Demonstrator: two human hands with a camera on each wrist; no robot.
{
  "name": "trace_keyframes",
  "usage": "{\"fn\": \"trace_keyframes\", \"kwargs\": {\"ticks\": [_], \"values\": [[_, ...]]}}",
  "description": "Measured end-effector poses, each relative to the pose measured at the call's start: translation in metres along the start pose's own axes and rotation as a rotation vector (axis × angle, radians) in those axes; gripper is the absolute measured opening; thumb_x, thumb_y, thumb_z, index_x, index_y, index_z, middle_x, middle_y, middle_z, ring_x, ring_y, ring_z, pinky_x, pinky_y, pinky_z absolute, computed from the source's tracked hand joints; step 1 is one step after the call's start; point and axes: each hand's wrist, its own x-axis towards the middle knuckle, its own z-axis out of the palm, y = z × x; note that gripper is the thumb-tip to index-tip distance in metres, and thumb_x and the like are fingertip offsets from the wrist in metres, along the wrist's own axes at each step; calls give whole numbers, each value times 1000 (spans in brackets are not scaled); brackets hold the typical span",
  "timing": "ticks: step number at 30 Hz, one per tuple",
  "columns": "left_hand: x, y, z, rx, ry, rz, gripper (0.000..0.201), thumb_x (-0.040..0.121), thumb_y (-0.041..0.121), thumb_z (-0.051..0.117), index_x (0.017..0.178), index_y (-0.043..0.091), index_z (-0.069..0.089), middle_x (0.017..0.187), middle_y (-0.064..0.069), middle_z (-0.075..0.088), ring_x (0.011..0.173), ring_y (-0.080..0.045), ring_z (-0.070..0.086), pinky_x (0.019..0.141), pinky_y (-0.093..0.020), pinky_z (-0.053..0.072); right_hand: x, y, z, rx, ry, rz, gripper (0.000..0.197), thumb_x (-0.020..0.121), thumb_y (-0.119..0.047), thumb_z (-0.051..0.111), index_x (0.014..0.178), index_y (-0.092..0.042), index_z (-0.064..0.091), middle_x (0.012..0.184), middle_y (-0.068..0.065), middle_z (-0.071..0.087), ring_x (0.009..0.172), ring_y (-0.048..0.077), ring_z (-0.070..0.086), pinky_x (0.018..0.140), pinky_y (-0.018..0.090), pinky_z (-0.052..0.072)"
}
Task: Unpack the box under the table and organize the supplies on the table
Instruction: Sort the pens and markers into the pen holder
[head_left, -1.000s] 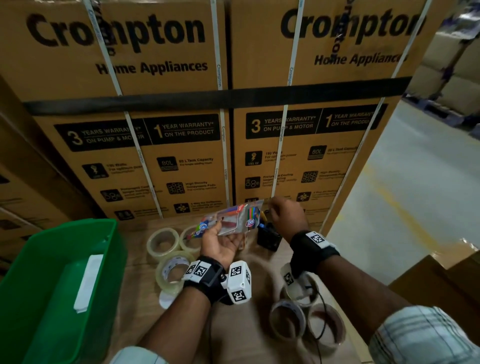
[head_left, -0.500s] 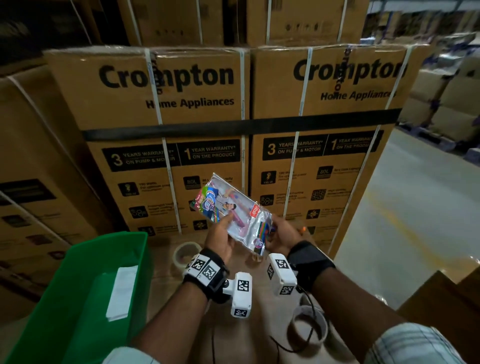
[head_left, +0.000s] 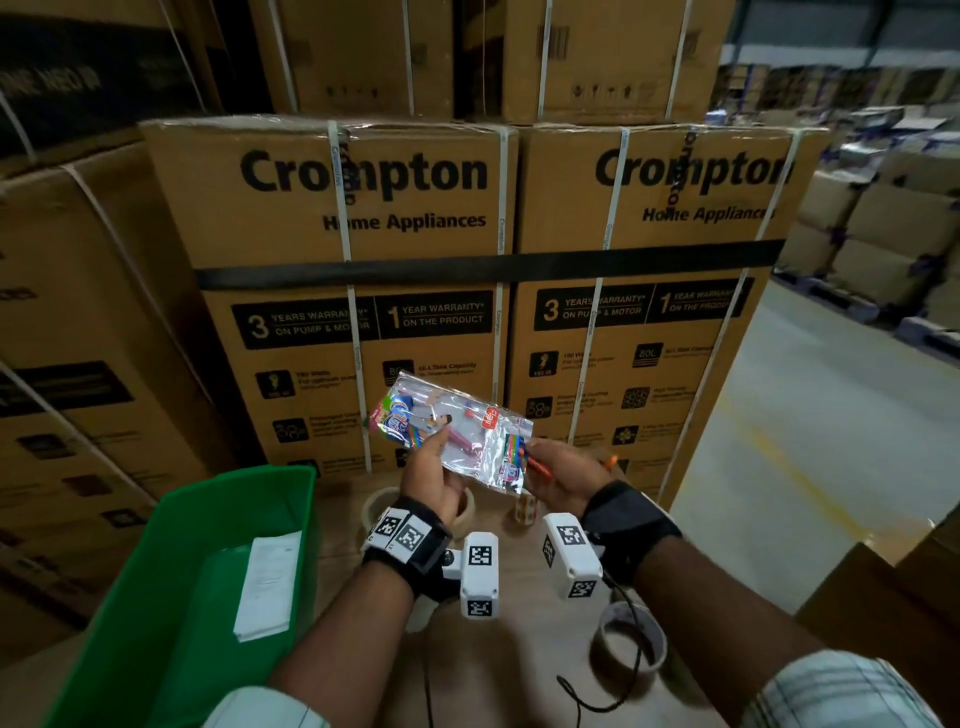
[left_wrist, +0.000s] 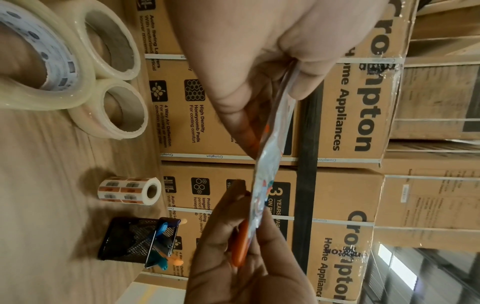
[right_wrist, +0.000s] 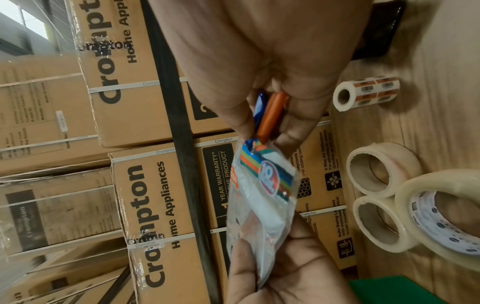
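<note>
A clear plastic packet (head_left: 457, 431) of coloured pens is held up above the wooden table (head_left: 519, 675). My left hand (head_left: 441, 452) grips its lower left part, thumb on the front. At the packet's right end my right hand (head_left: 540, 462) pinches an orange pen (head_left: 543, 467). In the right wrist view the orange pen (right_wrist: 271, 117) and a blue pen (right_wrist: 259, 102) lie between those fingers, just at the packet (right_wrist: 262, 195) mouth. The left wrist view shows the packet (left_wrist: 267, 164) edge-on between both hands.
A green bin (head_left: 171, 597) holding a white paper sits at the left. On the table are clear tape rolls (left_wrist: 114, 109), a label roll (left_wrist: 130, 191), a black mesh pen holder (left_wrist: 130, 240) with pens, and another tape roll (head_left: 631, 642) near my right arm. Stacked cartons (head_left: 363, 234) wall off the back.
The packet has risen from low over the table and now faces me. My right hand left the pen holder and went to the packet's right end, where it now pinches pens.
</note>
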Motion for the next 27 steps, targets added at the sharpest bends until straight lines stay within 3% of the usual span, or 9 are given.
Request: {"fn": "trace_keyframes", "kwargs": {"ticks": [2, 5, 9, 11, 15, 17, 19, 22, 27], "values": [[1, 0, -7, -44, 17, -17, 25, 96, 7, 45, 118, 12, 56, 114, -15, 63, 108, -35, 59, 102, -54, 42, -4, 2, 1, -20, 16, -32, 17, 97, -2, 44, 94, -1, 61, 83, 12, 66, 58, 11, 67, 49, 19, 53], [0, 1, -15, -34, 59, -70, 18, 97, 8, 42, 93, 8, 59, 99, -16, 63, 101, -36, 58, 101, -56, 42, -6, 4, 1, -118, 59, -72, 15, 95, 0, 48, 94, 0, 63, 88, 13, 66, 67, 12, 66, 56, 18, 55], [-7, 3, -19, 12, 103, -129, 30, 97, 11, 40, 71, 4, 53, 86, -15, 57, 76, -31, 56, 76, -46, 51, -11, 3, 7, -295, 126, -167, 18, 92, 1, 53, 108, 6, 59, 84, 13, 62, 68, 15, 61, 58, 17, 55], [-8, 4, -20, 15, 114, -145, 30, 97, 12, 40, 71, 4, 53, 90, -16, 56, 76, -31, 56, 64, -41, 51, -15, 0, 11, -378, 140, -209, 17, 93, 2, 51, 108, 7, 58, 82, 12, 61, 65, 14, 59, 58, 17, 53], [-5, 6, -19, -72, 130, -149, 20, 97, 8, 40, 89, 4, 57, 89, -18, 59, 83, -33, 59, 85, -50, 49, -18, -4, 9, -428, 167, -249, 9, 93, 1, 53, 97, 0, 60, 81, 10, 63, 64, 14, 61, 58, 19, 54], [-1, 7, -19, -80, 136, -151, 25, 97, 10, 42, 78, 3, 57, 88, -18, 61, 83, -32, 59, 88, -49, 48, -18, -5, 3, -467, 181, -276, 11, 92, 0, 53, 100, -2, 61, 85, 10, 64, 66, 13, 61, 60, 19, 55], [4, 3, -18, -88, 149, -165, 27, 96, 12, 46, 72, 3, 55, 90, -18, 62, 86, -32, 61, 83, -47, 51, -16, -8, -6, -462, 177, -279, 16, 92, 1, 52, 105, -1, 61, 90, 11, 64, 70, 14, 62, 62, 19, 55], [9, -6, -14, -93, 169, -194, 17, 95, 13, 48, 82, 7, 55, 90, -15, 63, 84, -31, 62, 62, -41, 57, -10, -16, -23, -388, 219, -269, 15, 91, 0, 54, 102, -4, 62, 94, 16, 66, 72, 18, 65, 67, 22, 57], [10, -23, -2, -127, 176, -221, 24, 93, 5, 44, 71, 3, 53, 90, -18, 60, 81, -31, 58, 67, -41, 51, 1, -30, -64, -239, 401, -305, 12, 93, 6, 49, 99, 2, 58, 75, 16, 60, 49, 14, 60, 45, 14, 52]]}}
